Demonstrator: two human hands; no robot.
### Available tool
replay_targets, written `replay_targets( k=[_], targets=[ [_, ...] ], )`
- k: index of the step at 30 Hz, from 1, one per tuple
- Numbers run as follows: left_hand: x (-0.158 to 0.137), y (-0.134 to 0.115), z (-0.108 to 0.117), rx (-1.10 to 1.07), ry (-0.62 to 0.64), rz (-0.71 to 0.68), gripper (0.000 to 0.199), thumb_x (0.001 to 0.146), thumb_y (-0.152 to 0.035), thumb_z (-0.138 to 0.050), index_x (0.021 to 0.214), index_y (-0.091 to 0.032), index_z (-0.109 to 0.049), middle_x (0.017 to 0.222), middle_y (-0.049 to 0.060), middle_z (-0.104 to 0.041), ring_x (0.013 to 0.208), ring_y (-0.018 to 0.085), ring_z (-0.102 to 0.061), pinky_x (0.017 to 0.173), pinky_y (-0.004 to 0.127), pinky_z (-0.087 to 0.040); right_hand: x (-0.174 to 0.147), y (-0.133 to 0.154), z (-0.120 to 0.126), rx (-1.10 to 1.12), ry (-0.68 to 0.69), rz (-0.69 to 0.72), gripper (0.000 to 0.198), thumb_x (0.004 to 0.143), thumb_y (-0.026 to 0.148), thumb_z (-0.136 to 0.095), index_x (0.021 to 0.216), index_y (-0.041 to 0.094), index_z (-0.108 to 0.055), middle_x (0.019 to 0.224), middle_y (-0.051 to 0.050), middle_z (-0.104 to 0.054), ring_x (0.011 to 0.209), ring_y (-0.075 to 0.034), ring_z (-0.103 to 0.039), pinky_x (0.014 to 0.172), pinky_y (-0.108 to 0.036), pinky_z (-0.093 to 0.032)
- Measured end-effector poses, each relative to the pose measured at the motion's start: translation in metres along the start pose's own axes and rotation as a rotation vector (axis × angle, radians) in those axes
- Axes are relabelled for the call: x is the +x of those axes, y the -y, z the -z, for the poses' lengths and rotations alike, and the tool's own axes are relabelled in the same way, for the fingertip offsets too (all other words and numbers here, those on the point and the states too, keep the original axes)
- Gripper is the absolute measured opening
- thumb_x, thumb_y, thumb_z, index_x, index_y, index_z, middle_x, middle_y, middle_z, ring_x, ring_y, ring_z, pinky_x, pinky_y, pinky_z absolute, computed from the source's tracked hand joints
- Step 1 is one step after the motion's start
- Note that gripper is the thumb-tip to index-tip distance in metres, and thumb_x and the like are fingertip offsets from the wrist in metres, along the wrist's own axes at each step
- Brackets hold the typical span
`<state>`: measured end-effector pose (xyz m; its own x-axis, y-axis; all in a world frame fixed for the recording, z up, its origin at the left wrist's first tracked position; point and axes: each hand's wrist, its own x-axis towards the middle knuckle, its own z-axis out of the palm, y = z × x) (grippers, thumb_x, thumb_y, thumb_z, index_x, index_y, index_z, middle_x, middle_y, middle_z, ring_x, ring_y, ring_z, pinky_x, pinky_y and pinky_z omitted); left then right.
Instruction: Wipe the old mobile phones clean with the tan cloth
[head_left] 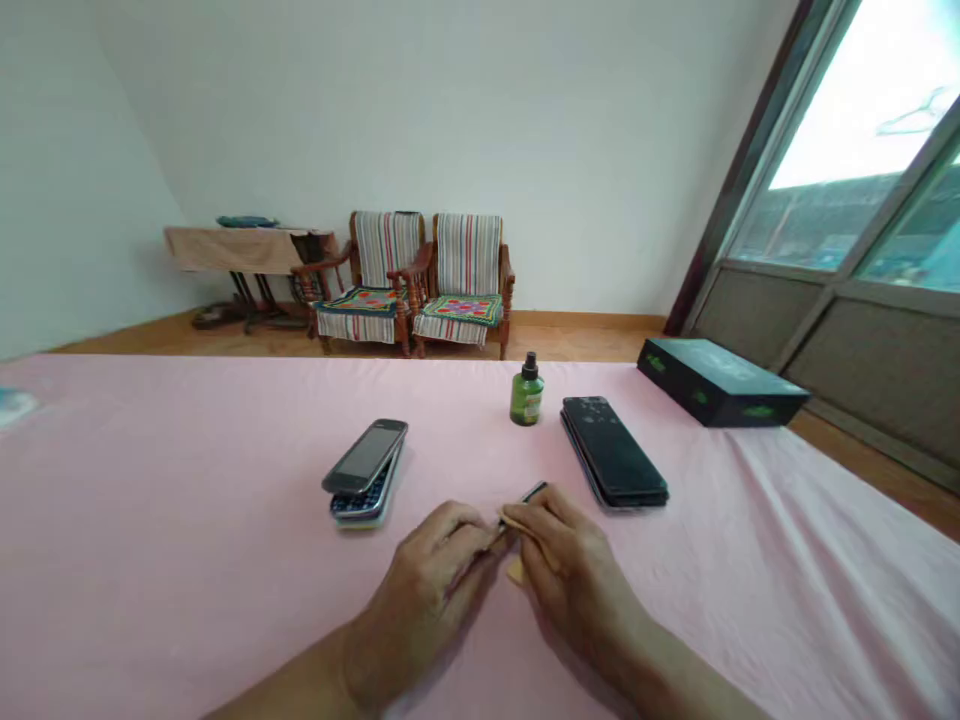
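My left hand (435,570) is closed on one end of a phone (535,491), of which only a thin dark strip with a silvery edge shows. Fingers hide the rest of it. My right hand (574,565) pinches a pale yellow cloth (516,571) against the phone; a corner of the cloth hangs below the fingers. Both hands meet just above the pink tablecloth (225,560). Ahead and to the left lies a small stack of old phones (367,465), the top one tilted. To the right rests a stack of larger black phones (613,450).
A green bottle (526,395) with a black top stands beyond my hands. At the right back of the table lies a flat black box (716,380). Past the table are two wooden armchairs (466,270), a cloth-covered side table (232,250) and a window (832,150).
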<state>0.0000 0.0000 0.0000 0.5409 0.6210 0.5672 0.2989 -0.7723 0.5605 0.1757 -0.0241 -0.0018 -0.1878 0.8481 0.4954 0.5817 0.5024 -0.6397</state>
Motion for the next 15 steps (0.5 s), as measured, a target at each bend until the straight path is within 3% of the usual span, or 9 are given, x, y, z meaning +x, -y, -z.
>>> replay_targets(
  k=[7, 15],
  targets=[
    [-0.005, 0.004, 0.003, 0.040, 0.008, -0.010, 0.021, 0.093, -0.005, -0.053, 0.106, -0.019, -0.062, 0.099, 0.005, -0.059, 0.090, 0.016, -0.060, 0.079, 0.024, -0.050, 0.007, -0.025, 0.018, -0.106, -0.140, -0.052, 0.028, 0.088, 0.007, -0.046, 0.104, 0.014, -0.068, 0.085, -0.006, -0.055, 0.075, -0.018, -0.058, 0.069, -0.030, -0.047],
    [-0.002, -0.001, 0.002, -0.033, -0.006, 0.009, 0.019, 0.094, -0.006, -0.052, 0.104, -0.019, -0.062, 0.098, 0.005, -0.059, 0.090, 0.016, -0.060, 0.080, 0.025, -0.050, -0.006, 0.005, -0.004, 0.052, 0.019, -0.008, 0.027, 0.087, 0.003, -0.045, 0.095, 0.019, -0.066, 0.087, -0.004, -0.056, 0.073, -0.016, -0.056, 0.064, -0.026, -0.046]
  ],
)
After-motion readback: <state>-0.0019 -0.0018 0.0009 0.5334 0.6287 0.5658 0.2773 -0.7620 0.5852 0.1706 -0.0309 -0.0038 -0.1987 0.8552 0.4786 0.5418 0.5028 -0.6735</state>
